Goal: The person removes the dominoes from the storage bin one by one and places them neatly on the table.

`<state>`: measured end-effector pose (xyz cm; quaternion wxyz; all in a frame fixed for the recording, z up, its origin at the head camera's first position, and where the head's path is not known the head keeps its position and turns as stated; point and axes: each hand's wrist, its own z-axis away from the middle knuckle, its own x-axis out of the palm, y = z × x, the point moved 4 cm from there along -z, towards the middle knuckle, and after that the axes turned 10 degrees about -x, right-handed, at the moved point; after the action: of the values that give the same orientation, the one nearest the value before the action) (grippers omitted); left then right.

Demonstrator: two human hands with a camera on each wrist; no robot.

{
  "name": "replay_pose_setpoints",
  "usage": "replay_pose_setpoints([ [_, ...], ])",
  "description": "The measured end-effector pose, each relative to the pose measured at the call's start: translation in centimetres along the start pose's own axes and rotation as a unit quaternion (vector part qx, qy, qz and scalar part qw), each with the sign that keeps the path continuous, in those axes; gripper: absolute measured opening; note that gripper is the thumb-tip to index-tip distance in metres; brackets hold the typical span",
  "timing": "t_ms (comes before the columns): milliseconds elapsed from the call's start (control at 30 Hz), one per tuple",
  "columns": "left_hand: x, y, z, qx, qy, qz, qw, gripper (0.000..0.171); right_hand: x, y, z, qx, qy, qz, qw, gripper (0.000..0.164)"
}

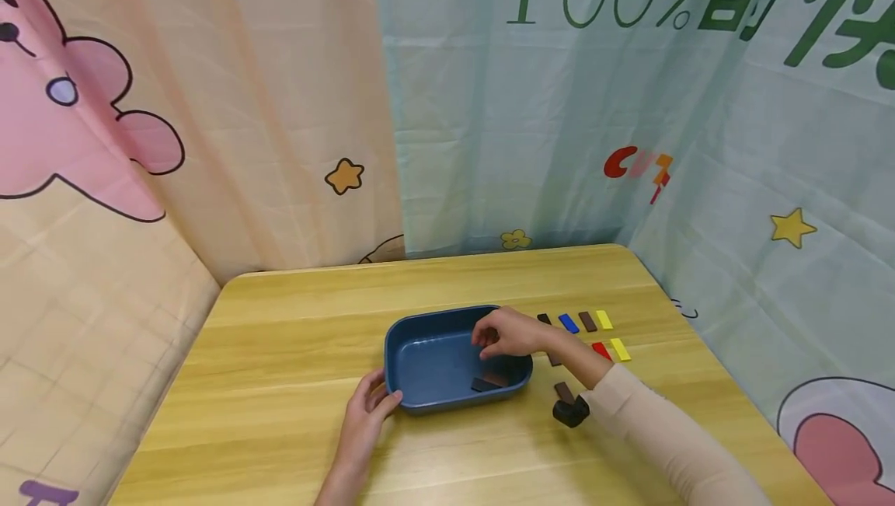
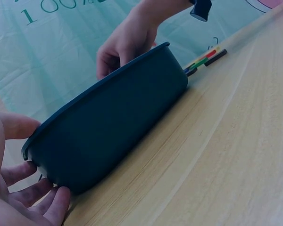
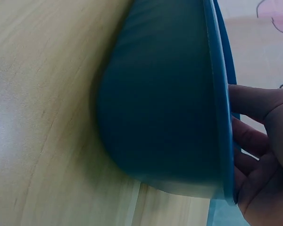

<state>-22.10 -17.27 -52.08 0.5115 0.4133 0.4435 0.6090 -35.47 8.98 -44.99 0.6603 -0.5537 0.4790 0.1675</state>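
Observation:
A blue rectangular basin (image 1: 426, 410) stands on the table. My left hand (image 1: 365, 410) grips its near left corner, the thumb at the rim and the fingers against the outer wall, as the left wrist view (image 2: 23, 188) also shows. Over the right end of the basin hangs my right hand (image 1: 513, 333), fingers loosely bent down into it, thumb apart from them and nothing visible between. In the right wrist view the basin wall (image 3: 165, 103) hides the fingertips of that hand (image 3: 264, 136). A small dark flat block (image 1: 485, 385) lies on the basin floor below it.
Right of the basin lie several small flat blocks, among them a blue block (image 1: 569, 323), a red block (image 1: 601, 350), a yellow block (image 1: 619, 349) and a brown block (image 1: 563, 392). My right forearm crosses above some. Printed curtains (image 1: 489, 141) stand behind the table (image 1: 280, 350).

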Motion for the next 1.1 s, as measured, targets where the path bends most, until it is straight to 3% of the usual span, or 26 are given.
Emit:
replay_pose_setpoints([
  [333, 0.2, 0.4, 0.0, 0.006, -0.003, 0.005, 1.0, 0.049, 0.1, 0.4, -1.0, 0.02, -0.08, 0.022, 0.996, 0.02],
  [667, 0.4, 0.6, -0.2, 0.009, -0.013, 0.009, 0.9998, 0.049, 1.4, 0.9, -1.9, 0.046, -0.172, 0.059, 0.982, 0.02],
  [1100, 0.1, 0.3, 0.1, 0.005, -0.007, 0.005, 0.9999, 0.05, 1.5, 0.6, -2.2, 0.06, -0.127, 0.077, 0.987, 0.018],
])
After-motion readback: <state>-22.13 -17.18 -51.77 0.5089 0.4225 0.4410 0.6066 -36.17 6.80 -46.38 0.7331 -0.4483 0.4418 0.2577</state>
